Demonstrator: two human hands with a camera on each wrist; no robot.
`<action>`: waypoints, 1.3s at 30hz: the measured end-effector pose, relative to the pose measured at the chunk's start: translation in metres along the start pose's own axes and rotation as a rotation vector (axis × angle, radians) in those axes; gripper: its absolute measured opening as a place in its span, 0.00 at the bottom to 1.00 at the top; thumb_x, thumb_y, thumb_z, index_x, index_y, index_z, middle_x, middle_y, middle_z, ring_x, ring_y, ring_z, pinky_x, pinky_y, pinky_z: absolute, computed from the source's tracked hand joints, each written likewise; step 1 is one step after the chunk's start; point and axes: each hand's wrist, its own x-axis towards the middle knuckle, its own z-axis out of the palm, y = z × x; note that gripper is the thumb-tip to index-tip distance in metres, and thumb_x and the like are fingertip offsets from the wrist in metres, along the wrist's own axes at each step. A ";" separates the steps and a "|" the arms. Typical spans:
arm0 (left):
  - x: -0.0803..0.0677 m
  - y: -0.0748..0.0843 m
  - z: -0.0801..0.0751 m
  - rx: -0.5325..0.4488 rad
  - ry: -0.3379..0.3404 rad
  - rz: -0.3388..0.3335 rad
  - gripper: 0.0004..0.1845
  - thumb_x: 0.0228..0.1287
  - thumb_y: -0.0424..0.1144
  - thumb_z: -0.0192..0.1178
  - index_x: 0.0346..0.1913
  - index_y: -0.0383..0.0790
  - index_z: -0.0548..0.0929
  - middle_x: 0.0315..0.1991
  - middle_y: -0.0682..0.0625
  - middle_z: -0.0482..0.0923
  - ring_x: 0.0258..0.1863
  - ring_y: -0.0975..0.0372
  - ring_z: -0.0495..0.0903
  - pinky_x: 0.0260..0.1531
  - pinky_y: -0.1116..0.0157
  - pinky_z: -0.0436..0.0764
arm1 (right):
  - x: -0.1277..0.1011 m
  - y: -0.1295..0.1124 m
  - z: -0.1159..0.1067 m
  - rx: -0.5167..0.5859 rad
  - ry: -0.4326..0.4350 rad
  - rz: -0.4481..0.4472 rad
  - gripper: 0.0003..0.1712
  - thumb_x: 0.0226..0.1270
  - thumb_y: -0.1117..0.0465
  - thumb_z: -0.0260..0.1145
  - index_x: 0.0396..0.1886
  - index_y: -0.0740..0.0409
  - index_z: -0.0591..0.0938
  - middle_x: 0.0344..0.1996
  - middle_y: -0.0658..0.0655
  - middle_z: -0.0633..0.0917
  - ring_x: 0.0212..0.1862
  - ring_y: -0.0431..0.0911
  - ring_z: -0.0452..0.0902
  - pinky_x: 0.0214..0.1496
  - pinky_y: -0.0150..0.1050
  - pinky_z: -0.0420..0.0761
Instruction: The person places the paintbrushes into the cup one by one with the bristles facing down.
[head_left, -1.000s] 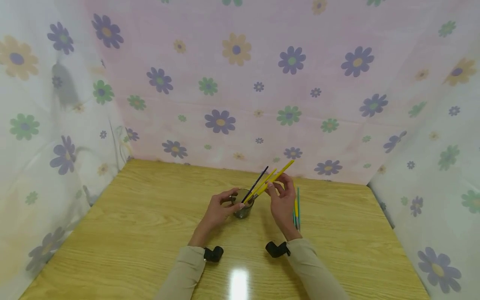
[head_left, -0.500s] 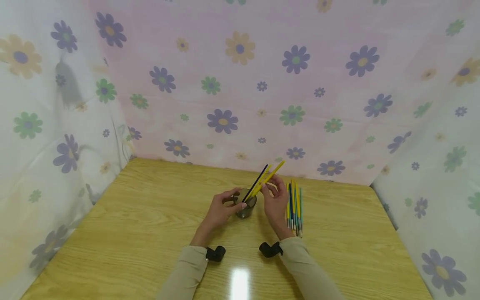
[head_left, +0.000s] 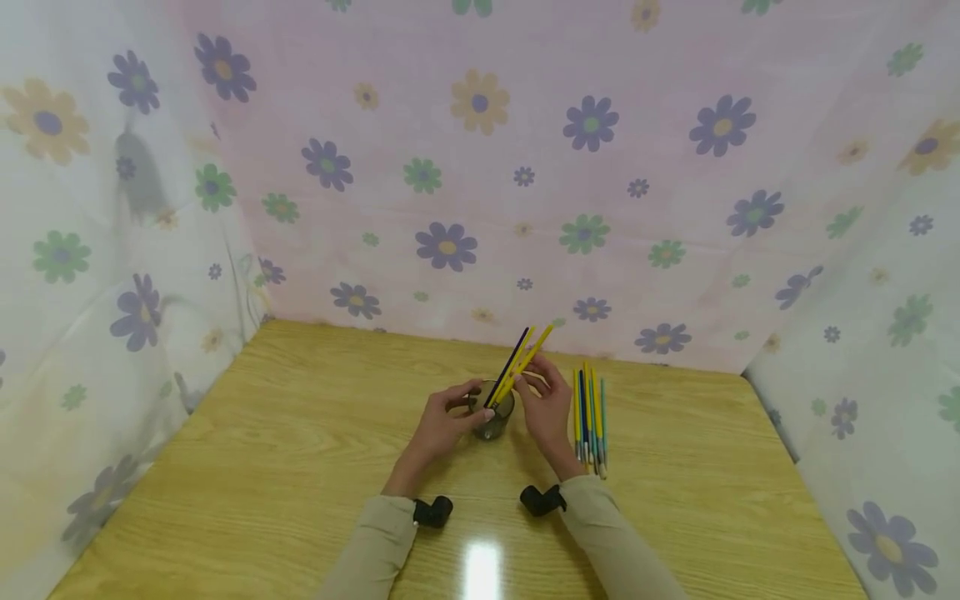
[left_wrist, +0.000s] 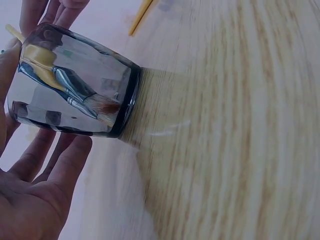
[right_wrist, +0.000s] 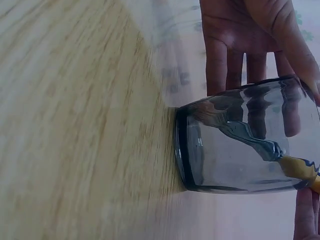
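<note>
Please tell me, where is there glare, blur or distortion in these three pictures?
Head view: a bright glare patch on the wooden table between the sleeves; the edges bend from a wide lens. Left wrist view: the tabletop grain is blurred, while the glass cup is fairly sharp, with brush bristles inside. Right wrist view: the left hand appears warped through the glass.

Person, two arms: long beige sleeves reached to both wrists. A small black camera unit sat strapped at each cuff. Left hand (head_left: 442, 421) and right hand (head_left: 546, 408) were bare, with no rings, watch or gloves visible.
</note>
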 end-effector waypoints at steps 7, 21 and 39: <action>-0.002 -0.001 0.003 -0.012 0.004 -0.003 0.31 0.66 0.34 0.70 0.70 0.35 0.75 0.62 0.33 0.76 0.61 0.42 0.76 0.62 0.45 0.78 | -0.002 -0.005 -0.001 -0.066 -0.020 0.069 0.23 0.72 0.74 0.64 0.64 0.74 0.75 0.53 0.71 0.79 0.51 0.55 0.83 0.50 0.33 0.86; -0.005 0.002 0.001 0.006 0.016 0.019 0.30 0.66 0.33 0.69 0.70 0.33 0.75 0.62 0.32 0.76 0.63 0.42 0.76 0.60 0.46 0.80 | -0.009 -0.001 -0.008 -0.092 -0.066 0.064 0.22 0.70 0.74 0.66 0.63 0.70 0.78 0.53 0.72 0.80 0.53 0.61 0.83 0.50 0.31 0.86; -0.005 -0.001 0.000 0.026 -0.004 0.042 0.32 0.67 0.38 0.69 0.72 0.33 0.73 0.63 0.32 0.75 0.60 0.38 0.77 0.53 0.52 0.85 | -0.020 -0.017 -0.049 -0.111 -0.026 0.091 0.20 0.69 0.77 0.65 0.59 0.70 0.80 0.50 0.73 0.81 0.40 0.41 0.85 0.42 0.33 0.88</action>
